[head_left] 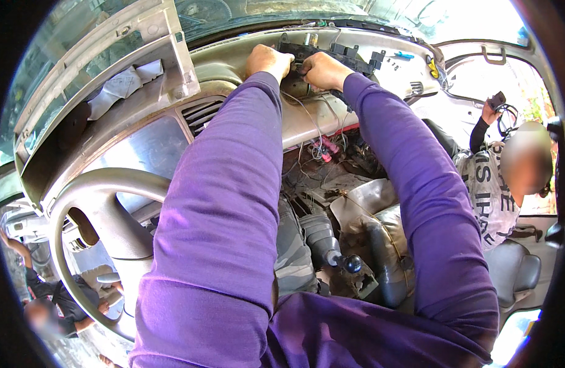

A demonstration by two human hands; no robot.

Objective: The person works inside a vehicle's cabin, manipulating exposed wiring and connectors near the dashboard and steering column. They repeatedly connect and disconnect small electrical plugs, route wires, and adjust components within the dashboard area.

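Note:
Both my arms, in purple sleeves, reach forward over the dashboard (224, 64). A black plastic frame with small tabs (351, 59) lies across the dashboard top beneath the windscreen. My left hand (269, 62) is closed at its left end, the fingertips curled out of sight. Just to the right, my right hand (325, 71) has its fingers bent around the near edge of the same frame. A thin pale wire (307, 110) hangs below my hands. Loose wires with pink connectors (324, 149) show in the opening under the dash.
A steering wheel (60, 236) stands at left, below a raised trim panel (183, 58). The gear lever (352, 264) rises between the seats. On the dash at right lie a blue tool (404, 54) and yellow-handled pliers (432, 66). One person (488, 184) is at right, another (64, 300) lower left.

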